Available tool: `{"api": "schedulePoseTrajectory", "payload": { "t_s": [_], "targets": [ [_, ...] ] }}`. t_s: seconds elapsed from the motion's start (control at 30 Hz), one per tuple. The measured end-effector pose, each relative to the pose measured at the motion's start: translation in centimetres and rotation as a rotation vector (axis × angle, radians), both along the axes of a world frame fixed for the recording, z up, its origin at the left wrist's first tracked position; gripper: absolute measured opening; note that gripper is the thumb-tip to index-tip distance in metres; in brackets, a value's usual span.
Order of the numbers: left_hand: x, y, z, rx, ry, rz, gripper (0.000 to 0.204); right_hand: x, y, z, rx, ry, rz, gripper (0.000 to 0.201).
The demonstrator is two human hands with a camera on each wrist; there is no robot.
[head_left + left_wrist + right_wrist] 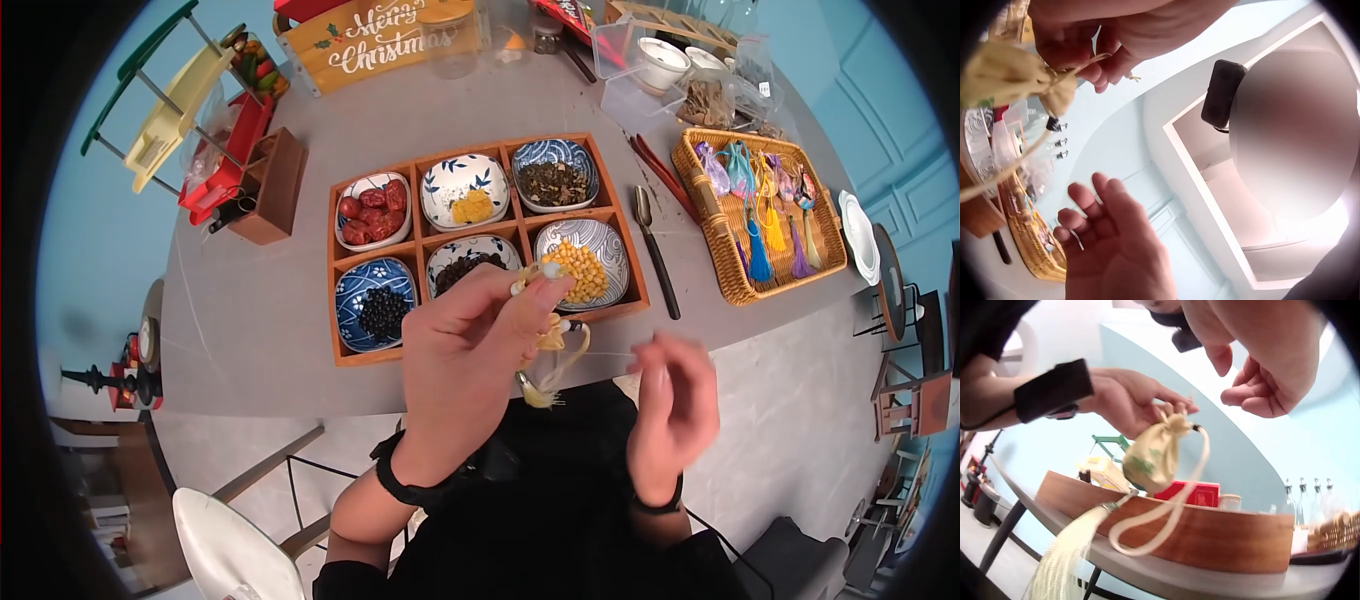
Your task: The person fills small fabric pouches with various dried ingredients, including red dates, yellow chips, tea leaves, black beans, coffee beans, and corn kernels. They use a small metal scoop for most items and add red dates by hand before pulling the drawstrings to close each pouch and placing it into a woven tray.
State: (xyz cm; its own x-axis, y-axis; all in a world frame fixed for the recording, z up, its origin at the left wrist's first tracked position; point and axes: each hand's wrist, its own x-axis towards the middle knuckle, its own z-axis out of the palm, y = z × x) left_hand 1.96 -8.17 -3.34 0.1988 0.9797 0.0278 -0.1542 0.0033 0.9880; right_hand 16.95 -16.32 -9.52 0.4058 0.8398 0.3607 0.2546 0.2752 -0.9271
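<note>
My left hand pinches a small pale-yellow drawstring pouch by its gathered neck and thin cord, above the front of a wooden compartment box. The pouch has a green print, a looped cord with a dark bead, and a long cream tassel hanging below. In the left wrist view, the cloth of the pouch shows beside the left fingers. To the right of the pouch, my right hand is raised apart from it, fingers loosely bent and holding nothing.
The wooden box holds patterned bowls of red dates, yellow kernels, dark beans and dried herbs. Right of it lie a black-handled spoon, red tongs and a wicker tray of tasselled pouches. A tiered rack stands left.
</note>
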Motion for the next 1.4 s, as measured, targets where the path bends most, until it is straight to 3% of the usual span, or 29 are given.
{"api": "schedulePoseTrajectory", "payload": {
  "t_s": [0.03, 0.07, 0.2, 0.3, 0.33, 0.37, 0.4, 0.43, 0.63, 0.77, 0.83, 0.9, 1.1, 1.17, 1.33, 1.4],
  "targets": [
    [0.3, -0.2, 0.1, 0.002, -0.015, 0.012, 0.015, -0.1, -0.8, 0.5, 0.141, -0.244, -0.039, 0.037],
    [0.8, -0.4, 0.2, 0.002, -0.031, 0.016, 0.014, -1.1, -1.0, 1.2, 0.162, -0.323, -0.017, 0.042],
    [3.1, -2.1, 1.4, 0.070, 0.024, -0.048, 0.017, -2.5, 0.9, 1.0, 0.169, -0.410, -0.155, 0.051],
    [4.5, -3.2, 2.0, 0.057, 0.027, -0.110, 0.015, -2.3, 1.3, 1.3, 0.247, -0.337, -0.301, 0.042],
    [4.4, -3.5, 2.3, 0.076, 0.146, -0.166, 0.015, -1.9, 1.0, 1.6, 0.225, -0.378, -0.281, 0.036],
    [4.5, -3.5, 1.9, 0.098, 0.111, -0.195, 0.015, -1.0, 0.9, 2.0, 0.207, -0.438, -0.269, 0.030],
    [4.8, -3.5, 1.1, 0.299, 0.137, -0.177, 0.016, 0.0, 0.9, 1.9, 0.265, -0.386, -0.170, 0.021],
    [5.0, -3.5, 0.6, 0.488, 0.162, -0.146, 0.017, 1.0, 0.6, 2.2, 0.233, -0.340, -0.047, 0.025],
    [4.7, -2.3, 1.9, 0.530, 0.282, -0.262, 0.026, 5.6, -0.4, 4.2, 0.006, -0.150, 0.153, 0.033],
    [2.6, -1.2, 1.1, 0.366, 0.340, -0.293, 0.039, 11.8, -0.5, 4.9, -0.102, -0.040, -0.053, 0.034],
    [-0.1, -1.0, -0.4, 0.280, 0.315, -0.341, 0.037, 15.9, -0.9, 5.7, -0.170, -0.081, -0.070, 0.036],
    [-2.8, -1.3, -1.5, 0.180, 0.389, -0.430, 0.032, 19.9, -1.9, 6.3, -0.189, -0.113, -0.046, 0.038],
    [-9.2, -2.6, -2.6, 0.162, 0.428, -0.420, 0.026, 27.7, -3.2, 9.0, -0.333, -0.242, 0.049, 0.038],
    [-10.9, -2.9, -3.3, 0.147, 0.494, -0.422, 0.029, 28.5, -1.4, 9.3, -0.398, -0.253, 0.085, 0.036],
    [-11.4, -3.9, -4.3, 0.011, 0.413, -0.163, 0.029, 29.0, 5.1, 8.3, -0.578, -0.216, 0.204, 0.036],
    [-11.2, -4.0, -4.2, -0.026, 0.443, -0.138, 0.030, 28.7, 8.4, 8.1, -0.697, -0.211, 0.372, 0.032]
  ]
}}
